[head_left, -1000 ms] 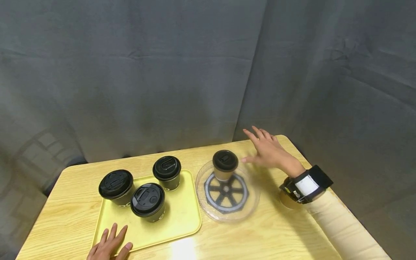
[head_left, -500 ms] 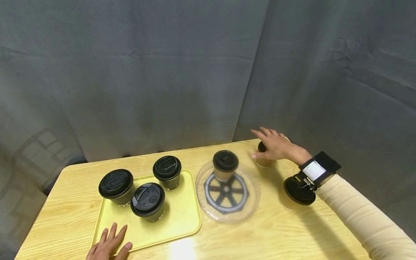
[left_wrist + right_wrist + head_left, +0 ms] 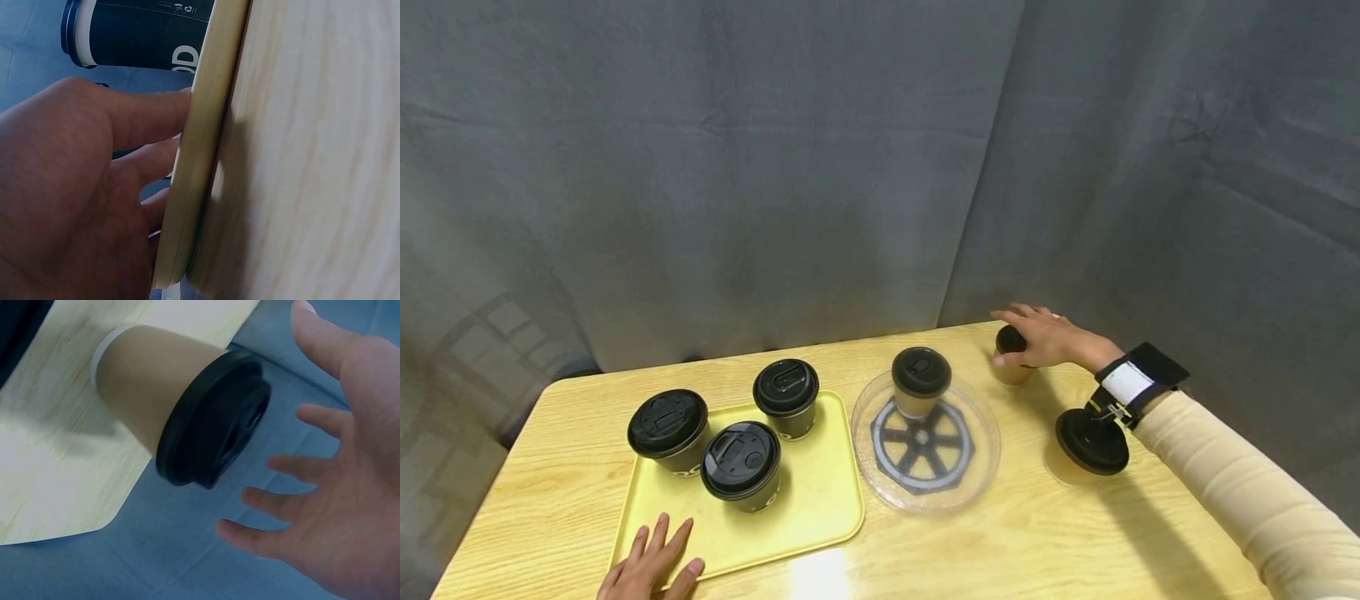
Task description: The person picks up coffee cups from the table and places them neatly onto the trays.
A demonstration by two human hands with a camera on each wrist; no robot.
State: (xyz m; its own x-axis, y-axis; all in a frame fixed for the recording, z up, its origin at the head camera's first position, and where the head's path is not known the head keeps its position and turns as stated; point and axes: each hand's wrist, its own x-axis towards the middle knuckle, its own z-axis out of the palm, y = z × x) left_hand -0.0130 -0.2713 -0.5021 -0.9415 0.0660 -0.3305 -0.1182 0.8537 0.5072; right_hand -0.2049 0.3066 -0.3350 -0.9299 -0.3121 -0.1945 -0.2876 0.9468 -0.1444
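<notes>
At the far right corner of the table stands a brown paper cup with a black lid [image 3: 1011, 373]. My right hand [image 3: 1051, 337] hovers over it, fingers spread. In the right wrist view that hand [image 3: 337, 469] faces the cup's black lid [image 3: 215, 422], with a gap between them. My left hand [image 3: 643, 571] rests fingertips on the near left part of the yellow tray [image 3: 820, 517]. The left wrist view has its thumb and fingers against the tray's upper face [image 3: 201, 156], beside a dark cup [image 3: 150, 34].
Several dark lidded cups, such as the front one [image 3: 741, 467], stand on the tray. A round clear turntable [image 3: 868, 467] in the middle bears a brown lidded cup [image 3: 919, 379]. Another lidded cup [image 3: 1086, 446] stands below my right forearm. A grey curtain [image 3: 775, 183] hangs behind.
My right hand has moved right from beside the turntable to the far right cup and come down a little. The left hand and the tray have stayed put.
</notes>
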